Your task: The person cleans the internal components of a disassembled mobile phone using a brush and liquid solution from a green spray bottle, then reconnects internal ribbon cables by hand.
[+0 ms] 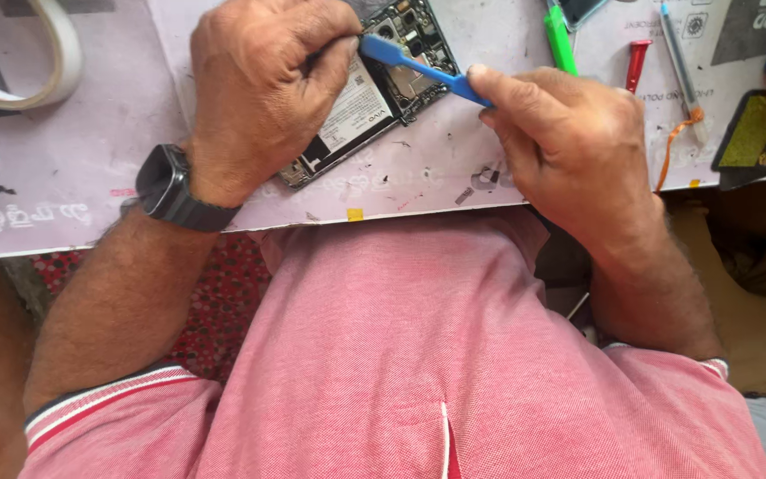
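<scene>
An opened phone (pixel 374 102) lies tilted on the pale work mat (pixel 82 160), its back off so the battery and circuit board show. My left hand (pixel 259 89) covers the phone's left side and presses it down, with a dark watch (pixel 170 188) on that wrist. A blue plastic pry tool (pixel 418 66) is pinched in my right hand (pixel 560 142). The tool's flat tip rests on the phone's upper part, close to my left fingers.
A green tool (pixel 560 40), a red piece (pixel 637 62) and a thin pen-like tool (pixel 680 58) with an orange flex strip lie at the upper right. A dark part with a yellow patch (pixel 760 137) sits far right. A tape roll (pixel 50 53) is upper left.
</scene>
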